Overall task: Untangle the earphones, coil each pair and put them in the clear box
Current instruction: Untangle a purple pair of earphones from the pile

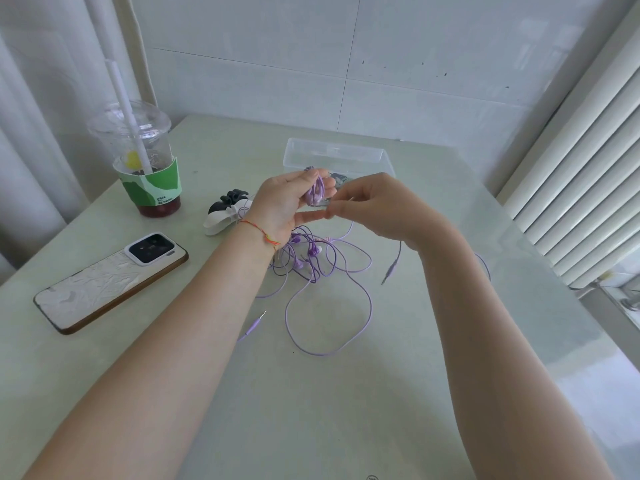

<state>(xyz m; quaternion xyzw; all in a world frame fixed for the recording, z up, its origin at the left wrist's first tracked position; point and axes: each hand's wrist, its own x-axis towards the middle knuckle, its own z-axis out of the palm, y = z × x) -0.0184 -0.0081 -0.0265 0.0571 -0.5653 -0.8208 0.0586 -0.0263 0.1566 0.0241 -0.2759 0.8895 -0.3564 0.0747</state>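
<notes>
Both hands are raised above the middle of the pale green surface [346, 393], close together and nearly touching. The left hand [287, 206] has its palm turned up and its fingers curled round a small coil of purple earphone cable [317, 194], which sits wound about the fingers. The right hand [374, 206], just at three o'clock of the left, has its fingers bent and its fingertips pinched at the lower edge of that coil; whether it grips the cable itself or a small part on it is too fine to tell. A thin red and yellow string bracelet [259, 232] circles the left wrist.

Below the hands, at six o'clock of them, lies the tangle of purple earphones [311, 261] on the surface, with loose loops running toward the viewer and two plugs [391, 268] lying free at the edges. The clear box [337, 155] stands open at twelve o'clock of the hands, near the wall; a little purple and grey shows inside it, partly hidden by the fingers.

At nine o'clock of the hands lie some black and white cable clips [227, 211]. Farther out toward nine o'clock a phone [110, 280] lies face down. At ten o'clock stands a plastic cup [145, 161] with a green sleeve, a domed lid and a white straw.
</notes>
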